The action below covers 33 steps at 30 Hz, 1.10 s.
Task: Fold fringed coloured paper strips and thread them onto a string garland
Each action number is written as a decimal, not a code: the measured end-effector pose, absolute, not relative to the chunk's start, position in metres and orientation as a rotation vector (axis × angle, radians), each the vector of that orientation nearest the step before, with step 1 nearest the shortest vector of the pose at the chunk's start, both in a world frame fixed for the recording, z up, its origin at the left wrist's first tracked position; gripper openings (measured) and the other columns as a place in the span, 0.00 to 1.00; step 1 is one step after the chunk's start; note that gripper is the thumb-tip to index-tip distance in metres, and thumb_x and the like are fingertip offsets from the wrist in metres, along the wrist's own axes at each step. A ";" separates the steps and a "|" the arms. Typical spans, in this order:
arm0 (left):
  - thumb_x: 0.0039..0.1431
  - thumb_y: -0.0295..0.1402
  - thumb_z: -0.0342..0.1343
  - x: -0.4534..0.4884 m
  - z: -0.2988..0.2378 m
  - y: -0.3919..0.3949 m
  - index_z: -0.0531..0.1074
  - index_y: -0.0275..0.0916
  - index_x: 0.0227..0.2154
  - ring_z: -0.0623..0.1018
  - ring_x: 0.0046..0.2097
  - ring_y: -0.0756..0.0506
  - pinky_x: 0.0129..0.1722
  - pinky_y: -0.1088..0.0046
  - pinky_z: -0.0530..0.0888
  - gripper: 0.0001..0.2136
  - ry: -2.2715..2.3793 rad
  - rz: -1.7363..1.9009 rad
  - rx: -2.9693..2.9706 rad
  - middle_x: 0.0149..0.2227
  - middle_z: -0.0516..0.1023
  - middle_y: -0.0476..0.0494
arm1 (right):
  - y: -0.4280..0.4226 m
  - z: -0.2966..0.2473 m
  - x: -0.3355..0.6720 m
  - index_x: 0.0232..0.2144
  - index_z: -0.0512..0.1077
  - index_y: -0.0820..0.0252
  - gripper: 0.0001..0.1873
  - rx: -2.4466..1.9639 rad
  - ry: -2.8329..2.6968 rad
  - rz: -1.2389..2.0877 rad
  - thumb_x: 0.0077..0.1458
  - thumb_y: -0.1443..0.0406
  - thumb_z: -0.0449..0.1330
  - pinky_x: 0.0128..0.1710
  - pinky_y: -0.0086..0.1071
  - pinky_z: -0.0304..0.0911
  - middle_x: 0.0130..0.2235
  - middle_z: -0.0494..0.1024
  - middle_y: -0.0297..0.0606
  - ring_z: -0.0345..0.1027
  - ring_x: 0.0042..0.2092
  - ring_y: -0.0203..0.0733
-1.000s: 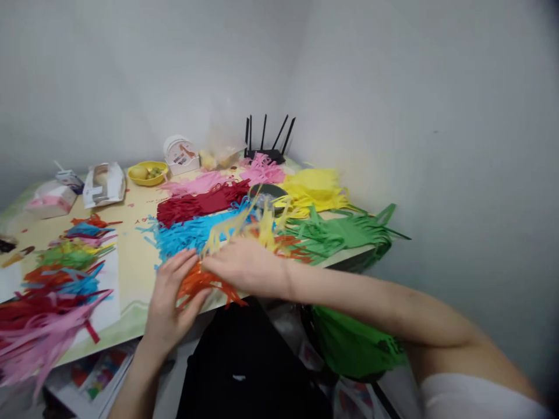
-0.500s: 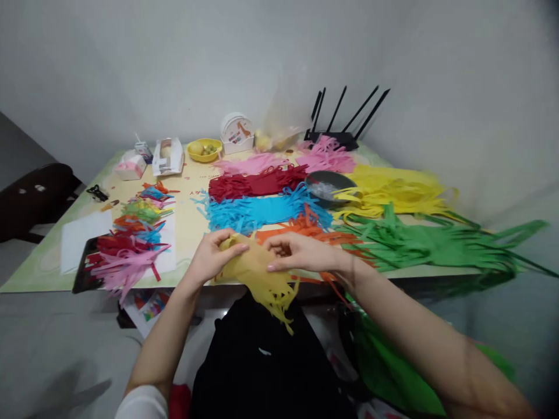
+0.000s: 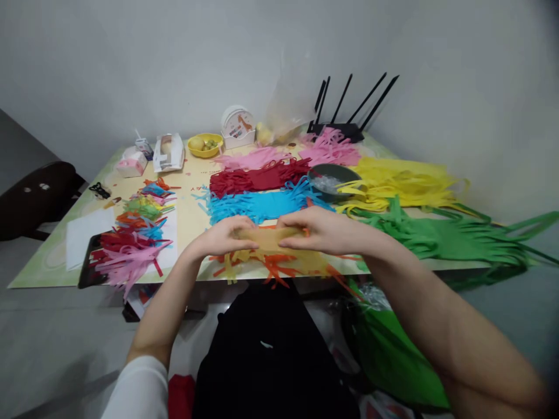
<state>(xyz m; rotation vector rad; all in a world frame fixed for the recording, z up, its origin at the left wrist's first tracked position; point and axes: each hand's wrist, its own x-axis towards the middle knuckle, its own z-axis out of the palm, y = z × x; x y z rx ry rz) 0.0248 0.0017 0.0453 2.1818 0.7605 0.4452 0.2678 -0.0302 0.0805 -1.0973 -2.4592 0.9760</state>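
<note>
Between my two hands is a thin yellow fringed sheet, stretched sideways just above the table's front edge. My left hand pinches its left part with thumb and fingers. The right part is gripped by my right hand the same way. Fringe strips hang below both hands. Under the sheet lie orange fringed strips, partly covered by it and by my hands. Just beyond my hands rests a blue fringed stack, with a dark red fringed stack behind it.
Yellow and green fringed stacks spread to the right, beside a dark bowl with clear material inside. Multicoloured fringed pieces lie on a dark tray at left. A black router and yellow fruit dish stand at the back.
The yellow sheet has gone from hanging slack and tilted to being stretched level between my hands. My right hand has shifted right and up, and my left hand slightly up.
</note>
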 end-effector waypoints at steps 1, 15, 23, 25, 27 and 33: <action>0.55 0.42 0.59 0.027 0.043 0.004 0.75 0.36 0.31 0.74 0.38 0.46 0.41 0.71 0.70 0.13 0.748 0.443 2.108 0.35 0.77 0.45 | -0.029 0.077 0.271 0.28 0.69 0.60 0.14 -1.110 -2.391 1.051 0.53 0.55 0.60 0.26 0.27 0.52 0.26 0.70 0.32 0.60 0.28 0.35; 0.52 0.43 0.62 0.036 0.024 0.002 0.74 0.32 0.38 0.75 0.33 0.48 0.33 0.75 0.72 0.18 0.951 0.763 1.592 0.34 0.78 0.45 | -0.037 0.035 0.276 0.29 0.69 0.59 0.20 -1.268 -1.670 1.310 0.46 0.50 0.65 0.25 0.28 0.58 0.29 0.70 0.34 0.63 0.28 0.37; 0.53 0.43 0.61 0.027 0.021 0.001 0.73 0.35 0.35 0.72 0.32 0.49 0.31 0.76 0.69 0.15 0.990 0.803 1.695 0.32 0.75 0.47 | -0.038 0.027 0.277 0.31 0.69 0.59 0.17 -1.210 -1.611 1.211 0.50 0.51 0.63 0.28 0.28 0.59 0.30 0.69 0.33 0.63 0.30 0.37; 0.53 0.42 0.60 0.023 0.022 0.002 0.74 0.34 0.37 0.73 0.33 0.48 0.32 0.75 0.70 0.16 0.994 0.821 1.652 0.33 0.77 0.45 | -0.035 0.029 0.289 0.31 0.70 0.59 0.17 -1.207 -1.688 1.179 0.50 0.51 0.63 0.29 0.30 0.60 0.30 0.70 0.34 0.64 0.30 0.38; 0.53 0.41 0.59 0.018 0.026 0.003 0.75 0.34 0.38 0.73 0.32 0.48 0.32 0.74 0.70 0.15 1.027 0.853 1.677 0.32 0.77 0.45 | -0.032 0.035 0.306 0.29 0.70 0.58 0.18 -1.261 -1.770 1.098 0.49 0.50 0.64 0.30 0.32 0.61 0.30 0.71 0.36 0.66 0.31 0.41; 0.58 0.32 0.53 0.009 0.055 -0.004 0.76 0.35 0.35 0.71 0.30 0.50 0.30 0.77 0.66 0.09 1.078 0.652 2.148 0.28 0.74 0.49 | -0.030 0.061 0.315 0.49 0.69 0.48 0.25 -1.258 -1.835 0.565 0.49 0.53 0.66 0.52 0.47 0.64 0.54 0.71 0.41 0.66 0.54 0.56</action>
